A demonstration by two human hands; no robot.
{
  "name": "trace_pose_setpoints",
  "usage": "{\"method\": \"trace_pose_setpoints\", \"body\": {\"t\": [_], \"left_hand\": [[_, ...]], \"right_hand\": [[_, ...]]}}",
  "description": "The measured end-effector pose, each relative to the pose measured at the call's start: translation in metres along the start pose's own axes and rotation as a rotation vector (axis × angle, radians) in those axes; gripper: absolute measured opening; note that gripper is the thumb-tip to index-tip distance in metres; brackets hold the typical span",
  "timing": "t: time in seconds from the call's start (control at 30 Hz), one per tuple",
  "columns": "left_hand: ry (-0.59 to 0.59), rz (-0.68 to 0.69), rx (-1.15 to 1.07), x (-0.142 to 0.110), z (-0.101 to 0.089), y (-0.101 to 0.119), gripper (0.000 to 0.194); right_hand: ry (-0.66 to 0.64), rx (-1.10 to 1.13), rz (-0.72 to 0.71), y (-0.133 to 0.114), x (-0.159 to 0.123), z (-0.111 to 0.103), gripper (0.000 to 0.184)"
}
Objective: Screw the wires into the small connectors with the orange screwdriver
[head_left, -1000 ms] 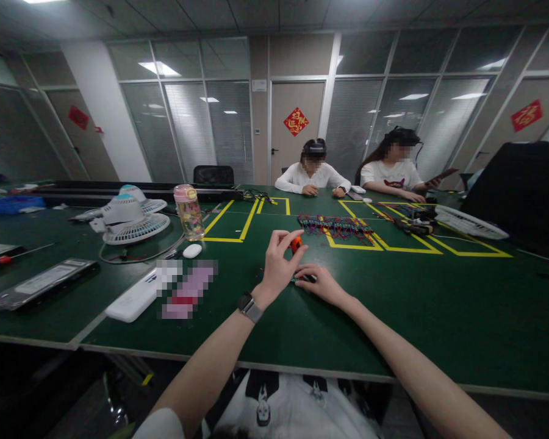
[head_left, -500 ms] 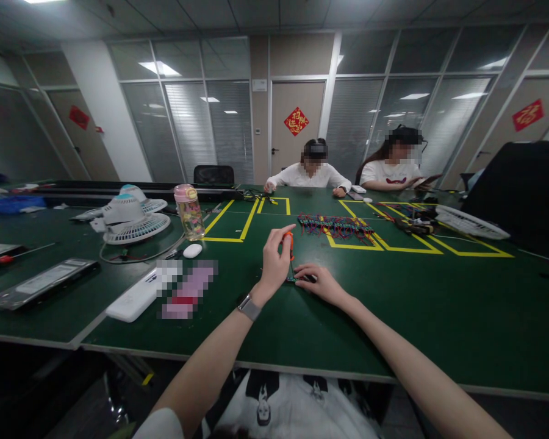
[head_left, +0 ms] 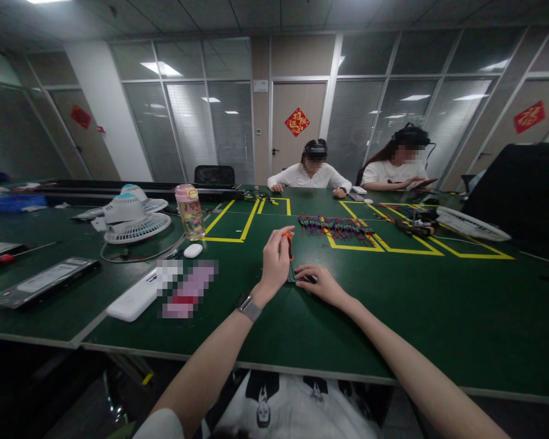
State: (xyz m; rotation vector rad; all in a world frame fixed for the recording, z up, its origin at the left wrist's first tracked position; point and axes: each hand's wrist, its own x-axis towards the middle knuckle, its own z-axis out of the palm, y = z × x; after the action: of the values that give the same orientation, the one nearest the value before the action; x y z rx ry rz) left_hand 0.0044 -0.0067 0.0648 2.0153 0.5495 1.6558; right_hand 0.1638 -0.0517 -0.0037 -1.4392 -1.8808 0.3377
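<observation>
An orange-handled screwdriver (head_left: 290,247) stands nearly upright in my left hand (head_left: 276,259), its thin shaft pointing down. The tip meets a small green circuit board (head_left: 292,280) on the table. My right hand (head_left: 319,283) lies low over the table, its fingers closed on the board's right side and steadying it. Fine detail on the board is too small to make out. Beyond my hands lies a long row of small circuit boards with red and blue wires (head_left: 336,228).
A white power bank (head_left: 135,299), a small white case (head_left: 193,250) and a bottle (head_left: 191,213) stand left of my hands. Farther left are white fans (head_left: 135,219) and a metal-cased drive (head_left: 43,283). Two people (head_left: 310,174) sit across the green table (head_left: 393,317).
My hands stay in nearly the same place, with the left fingers turned slightly around the screwdriver. Across the table, one person's hand has drawn back from a small object.
</observation>
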Motion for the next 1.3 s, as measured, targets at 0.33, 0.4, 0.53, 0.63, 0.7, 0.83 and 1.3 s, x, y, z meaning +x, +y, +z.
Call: {"method": "trace_pose_setpoints", "body": {"t": [0.33, 0.4, 0.53, 0.63, 0.7, 0.83, 1.3], "left_hand": [[0.017, -0.024, 0.009, -0.0012, 0.0015, -0.0026, 0.029], [-0.002, -0.013, 0.009, -0.0014, 0.0009, -0.0017, 0.028], [0.029, 0.028, 0.078, -0.0014, 0.0000, 0.0014, 0.022], [0.040, 0.035, 0.090, -0.0012, 0.0001, 0.0016, 0.022], [0.028, 0.034, 0.060, -0.0009, 0.0001, 0.0011, 0.025], [0.007, 0.035, 0.024, -0.0010, 0.0002, 0.0014, 0.028], [0.002, 0.038, 0.054, -0.0024, 0.0006, 0.0012, 0.026]], "right_hand": [[0.011, -0.007, -0.006, 0.0002, -0.0002, 0.0010, 0.012], [0.012, -0.011, -0.004, -0.0005, -0.0003, 0.0009, 0.013], [0.020, -0.007, 0.008, -0.0022, -0.0006, 0.0005, 0.018], [0.024, 0.001, 0.038, -0.0022, -0.0011, 0.0004, 0.020], [0.025, 0.016, 0.051, -0.0020, -0.0014, 0.0007, 0.018], [0.023, 0.040, 0.053, -0.0029, -0.0017, 0.0004, 0.011], [-0.020, 0.046, 0.047, -0.0037, -0.0007, -0.0029, 0.008]]}}
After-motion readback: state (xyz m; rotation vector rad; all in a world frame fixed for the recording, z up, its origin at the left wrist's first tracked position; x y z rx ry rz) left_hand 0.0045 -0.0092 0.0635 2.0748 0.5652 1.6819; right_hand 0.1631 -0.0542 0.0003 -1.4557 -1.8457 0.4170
